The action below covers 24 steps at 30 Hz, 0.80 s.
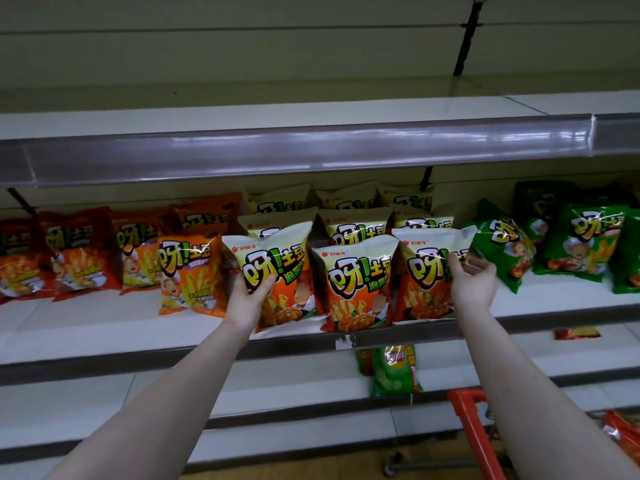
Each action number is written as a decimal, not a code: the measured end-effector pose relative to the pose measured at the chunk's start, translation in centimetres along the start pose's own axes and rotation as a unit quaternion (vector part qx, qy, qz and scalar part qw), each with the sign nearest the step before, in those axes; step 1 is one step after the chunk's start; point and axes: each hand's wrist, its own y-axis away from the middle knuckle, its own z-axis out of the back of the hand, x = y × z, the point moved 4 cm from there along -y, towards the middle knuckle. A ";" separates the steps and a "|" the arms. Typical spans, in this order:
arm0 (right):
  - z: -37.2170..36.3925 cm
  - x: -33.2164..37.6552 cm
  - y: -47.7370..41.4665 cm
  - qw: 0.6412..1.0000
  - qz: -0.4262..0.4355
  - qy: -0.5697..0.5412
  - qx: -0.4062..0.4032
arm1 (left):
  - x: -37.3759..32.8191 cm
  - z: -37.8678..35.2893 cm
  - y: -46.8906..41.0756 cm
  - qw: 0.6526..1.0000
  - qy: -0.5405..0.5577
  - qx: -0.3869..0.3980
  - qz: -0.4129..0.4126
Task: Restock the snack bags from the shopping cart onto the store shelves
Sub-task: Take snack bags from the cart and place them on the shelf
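Observation:
Three cream-and-orange snack bags stand in a front row on the middle shelf (pixel 104 334). My left hand (pixel 250 296) grips the left bag (pixel 277 271) by its lower left side, thumb across its front. My right hand (pixel 471 278) holds the right bag (pixel 427 271) at its right edge. Between them the middle bag (pixel 356 285) stands untouched. More bags of the same kind are stacked behind. The red cart (pixel 476 434) shows at the bottom right with orange bags (pixel 623 431) inside.
Orange and red bags (pixel 190 271) fill the shelf's left part, green bags (pixel 502 244) the right. The top shelf (pixel 311 150) is bare. On the lower shelf stand a green chip bag (pixel 394 372) and a small red packet (pixel 576 332).

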 end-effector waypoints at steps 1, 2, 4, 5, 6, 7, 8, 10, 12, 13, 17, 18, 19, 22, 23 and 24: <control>0.1 -0.1 0.2 1.000 0.003 0.000 -0.002 | 0.3 0.1 -0.2 1.000 -0.008 0.004 0.005; 0.1 -0.1 0.5 1.000 0.008 0.003 -0.002 | 0.4 0.3 -0.2 1.000 -0.014 0.006 0.009; 0.3 -0.2 1.2 1.000 0.015 0.012 0.000 | 0.7 0.5 -0.2 0.999 -0.028 0.005 0.019; 0.3 -0.3 1.5 1.000 0.016 0.016 0.002 | 0.9 0.6 -0.2 0.999 -0.026 -0.005 0.021; 0.2 -0.3 1.7 1.000 0.019 0.018 0.004 | 1.0 0.8 -0.2 0.999 -0.029 -0.024 0.022; 0.2 -0.5 1.8 1.000 0.021 0.016 0.007 | 1.1 1.0 -0.1 0.998 -0.039 -0.055 0.017; 0.3 -0.7 1.9 1.000 0.023 0.012 0.010 | 1.0 1.3 0.1 0.994 -0.058 -0.094 0.007; 0.4 -1.0 2.0 1.000 0.022 0.002 0.012 | 0.2 1.7 0.8 0.983 -0.093 -0.155 -0.022; 0.5 -1.3 2.1 1.000 0.016 -0.008 0.012 | -0.4 1.5 1.2 0.980 -0.101 -0.163 -0.052; 0.6 -1.4 2.2 1.000 0.013 -0.012 0.015 | -0.6 1.3 1.3 0.980 -0.101 -0.159 -0.063; 0.6 -1.4 2.9 0.999 0.015 -0.035 0.035 | -1.9 -0.1 2.2 0.983 -0.060 -0.143 -0.100; 0.6 -1.5 3.0 0.998 0.017 -0.038 0.038 | -2.4 -0.7 2.7 0.984 -0.050 -0.130 -0.107; 0.7 -1.4 3.2 0.998 0.018 -0.044 0.039 | -2.9 -1.5 3.1 0.986 -0.038 -0.113 -0.115; 1.1 -1.3 3.8 0.997 0.010 -0.067 0.044 | -4.6 -4.1 4.7 0.990 0.000 -0.053 -0.127; 1.5 -1.2 4.0 0.996 0.008 -0.078 0.044 | -5.1 -5.2 5.3 0.991 0.009 -0.027 -0.129; 1.7 -1.0 4.3 0.995 0.010 -0.084 0.044 | -5.5 -6.2 5.8 0.991 0.020 0.000 -0.130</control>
